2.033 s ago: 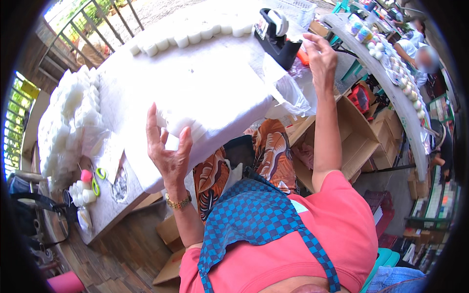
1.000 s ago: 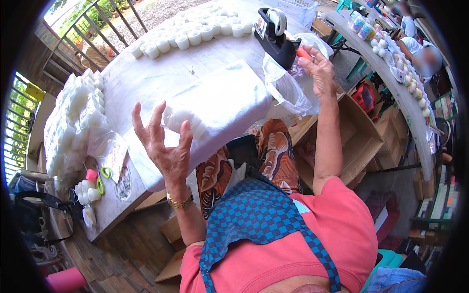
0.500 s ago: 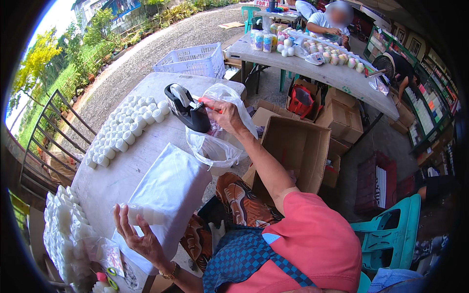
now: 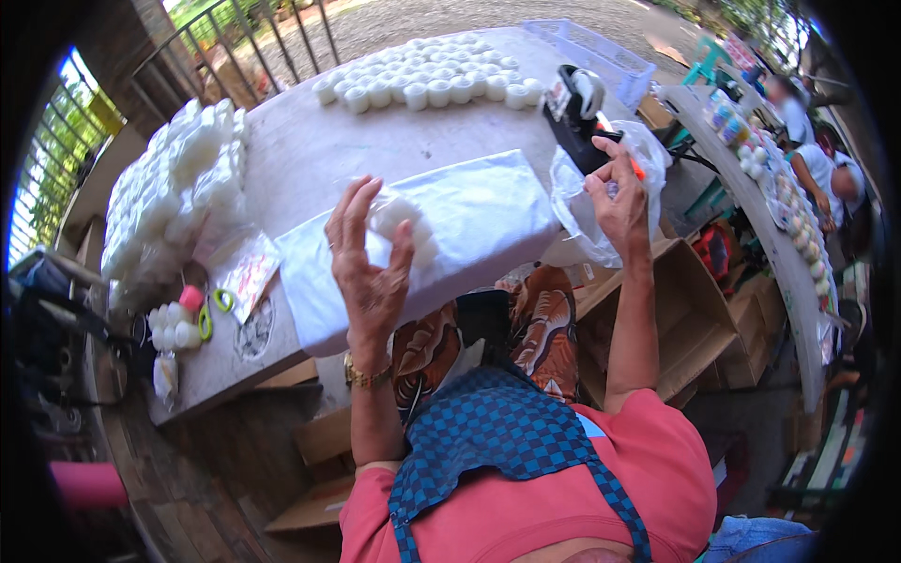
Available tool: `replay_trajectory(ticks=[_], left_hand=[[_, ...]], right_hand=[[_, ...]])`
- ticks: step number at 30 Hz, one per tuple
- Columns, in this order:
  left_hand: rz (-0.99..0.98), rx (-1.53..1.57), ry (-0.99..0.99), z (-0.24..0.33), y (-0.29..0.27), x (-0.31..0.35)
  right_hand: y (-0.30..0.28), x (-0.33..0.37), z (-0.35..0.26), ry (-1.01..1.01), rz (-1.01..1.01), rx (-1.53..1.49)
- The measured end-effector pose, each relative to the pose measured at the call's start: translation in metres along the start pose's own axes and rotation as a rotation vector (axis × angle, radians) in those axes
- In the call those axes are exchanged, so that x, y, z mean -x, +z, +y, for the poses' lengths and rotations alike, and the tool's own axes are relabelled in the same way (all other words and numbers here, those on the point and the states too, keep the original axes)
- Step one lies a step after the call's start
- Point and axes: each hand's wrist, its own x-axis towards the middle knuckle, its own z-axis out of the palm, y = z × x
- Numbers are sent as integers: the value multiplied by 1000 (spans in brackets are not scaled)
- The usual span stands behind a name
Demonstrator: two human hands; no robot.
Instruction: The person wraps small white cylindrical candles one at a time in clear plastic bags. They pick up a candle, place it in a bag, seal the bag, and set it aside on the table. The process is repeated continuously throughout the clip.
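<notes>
Translucent white wrapped cylinders (image 4: 420,246), looks like a short roll of candles or cups in film, sit on the white cloth (image 4: 479,211) at the near side of the grey table (image 4: 296,150). Left hand (image 4: 368,277) is right at the roll: fingers up on its left, thumb out to its right, wide gap between. Can't tell whether they press on it or just flank it; glare and film blur the contact. Right hand (image 4: 623,208) is at the near end of the black tape dispenser (image 4: 574,117), index and thumb bent, tips a little apart. No tape strip readable there, so can't say if it has hold of one. Orange-red piece (image 4: 637,170) shows just behind those fingers, white plastic bag (image 4: 569,188) bunched around and under. Risks, my read: roll could tip or spread if the left hand is as loose as it looks, soft cloth gives it little to brace on. Any tape could catch on the bag, since it crowds the dispenser. A hard pull could drag the dispenser, which is close to the right edge. Loose white cylinders (image 4: 439,92) in far rows end just left of it; a sideways knock could topple them. Green-handled scissors (image 4: 206,324) lie near left, well apart from both hands.
</notes>
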Motion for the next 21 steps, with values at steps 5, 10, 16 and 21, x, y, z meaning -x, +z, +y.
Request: replay_trajectory(ticks=[5, 10, 16, 21], left_hand=[[24, 65, 11, -7, 4, 5], [125, 90, 159, -16, 15, 4], [188, 92, 254, -20, 22, 5], [179, -31, 332, -20, 20, 1]], right_hand=[[30, 6, -86, -165, -279, -395], [55, 13, -149, -150, -314, -876], [77, 28, -141, 3, -344, -764], [78, 30, -137, 50, -341, -781]])
